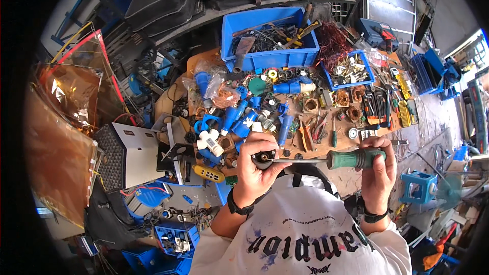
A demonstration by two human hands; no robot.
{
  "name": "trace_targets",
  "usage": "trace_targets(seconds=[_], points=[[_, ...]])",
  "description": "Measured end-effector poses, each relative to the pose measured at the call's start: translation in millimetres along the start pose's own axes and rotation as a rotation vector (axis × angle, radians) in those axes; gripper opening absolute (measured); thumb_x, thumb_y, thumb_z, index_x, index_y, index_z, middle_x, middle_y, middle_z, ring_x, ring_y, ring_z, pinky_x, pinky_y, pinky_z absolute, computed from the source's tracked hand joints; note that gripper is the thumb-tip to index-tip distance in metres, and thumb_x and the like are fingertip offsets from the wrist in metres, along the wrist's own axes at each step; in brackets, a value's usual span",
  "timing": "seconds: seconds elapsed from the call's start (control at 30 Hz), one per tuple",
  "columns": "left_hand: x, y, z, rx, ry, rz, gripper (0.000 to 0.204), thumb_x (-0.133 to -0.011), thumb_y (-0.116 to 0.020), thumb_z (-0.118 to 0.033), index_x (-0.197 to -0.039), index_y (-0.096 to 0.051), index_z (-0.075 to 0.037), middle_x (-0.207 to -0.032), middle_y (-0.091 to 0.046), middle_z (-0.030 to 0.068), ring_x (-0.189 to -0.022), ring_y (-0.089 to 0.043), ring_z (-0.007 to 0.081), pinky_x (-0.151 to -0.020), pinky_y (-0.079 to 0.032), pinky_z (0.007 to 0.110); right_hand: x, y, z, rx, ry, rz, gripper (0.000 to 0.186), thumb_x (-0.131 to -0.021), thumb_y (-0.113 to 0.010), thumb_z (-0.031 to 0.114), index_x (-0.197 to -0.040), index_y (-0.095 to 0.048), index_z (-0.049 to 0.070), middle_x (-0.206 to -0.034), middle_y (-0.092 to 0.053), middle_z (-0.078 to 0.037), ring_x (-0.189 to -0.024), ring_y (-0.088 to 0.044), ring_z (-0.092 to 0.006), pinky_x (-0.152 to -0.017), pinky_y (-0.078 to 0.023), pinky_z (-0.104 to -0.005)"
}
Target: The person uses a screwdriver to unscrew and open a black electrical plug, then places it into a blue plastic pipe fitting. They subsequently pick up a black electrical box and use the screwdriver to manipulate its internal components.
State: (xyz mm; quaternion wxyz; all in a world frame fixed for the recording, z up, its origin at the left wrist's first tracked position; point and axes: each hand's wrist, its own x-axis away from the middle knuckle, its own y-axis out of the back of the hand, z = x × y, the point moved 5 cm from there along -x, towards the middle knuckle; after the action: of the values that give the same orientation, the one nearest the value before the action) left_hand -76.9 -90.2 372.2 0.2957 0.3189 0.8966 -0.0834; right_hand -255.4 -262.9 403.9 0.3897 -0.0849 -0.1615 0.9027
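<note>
My left hand (253, 169) is closed round a small black round part (262, 163) with a brass-coloured centre, held up above the bench's front edge. In my right hand (379, 178) is a screwdriver (351, 159) with a green handle, gripped at the handle with its shaft pointing left. The shaft reaches across to the black part, and its tip is at or in the opening there; exactly how it sits is too small to tell. Just beyond my hands, pliers with orange handles (306, 137) and a thin green-handled screwdriver (334, 133) lie on the wooden bench (344, 145).
A large blue crate (270, 62) of tools stands at the back, beside a smaller blue tray (351, 86) of metal fittings. Blue plugs (233, 117) and a white pipe fitting (210, 142) crowd the bench's left. Hex keys (377, 107) lie right. A blue stool (418, 187) stands on the floor.
</note>
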Motion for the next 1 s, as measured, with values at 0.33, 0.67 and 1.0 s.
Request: trace_targets(seconds=[0.33,0.67,1.0], points=[[7,2,8,0.030,0.044,-0.046,0.044,-0.081,-0.075,-0.020,-0.109,-0.044,-0.006,-0.099,-0.052,0.0100,-0.073,-0.053,0.0120,-0.067,-0.046,0.025,4,3,-7,0.072,0.157,0.138,0.046,-0.077,-0.076,0.026,-0.105,-0.044,0.007,-0.108,-0.047,-0.012,-0.097,-0.047,-0.0175,-0.086,-0.042,-0.0316],[14,8,13,-0.005,0.108,-0.048,0.044,-0.080,-0.076,-0.019,-0.108,-0.045,-0.006,-0.100,-0.052,0.0091,-0.075,-0.053,0.0119,-0.069,-0.046,0.025,10,13,-9,0.273,-0.240,0.126,0.031,-0.090,-0.064,0.023,-0.108,-0.049,0.001,-0.099,-0.058,-0.009,-0.078,-0.058,-0.0127,-0.068,-0.047,-0.0221],[17,8,12,0.023,0.100,-0.072,0.043,-0.080,-0.076,-0.016,-0.107,-0.044,-0.006,-0.097,-0.053,0.0089,-0.074,-0.053,0.0120,-0.069,-0.045,0.026,5,0,-9,0.208,0.048,0.185,0.068,-0.080,-0.074,0.039,-0.127,-0.040,0.003,-0.114,-0.054,-0.014,-0.098,-0.055,-0.0197,-0.082,-0.047,-0.0299]])
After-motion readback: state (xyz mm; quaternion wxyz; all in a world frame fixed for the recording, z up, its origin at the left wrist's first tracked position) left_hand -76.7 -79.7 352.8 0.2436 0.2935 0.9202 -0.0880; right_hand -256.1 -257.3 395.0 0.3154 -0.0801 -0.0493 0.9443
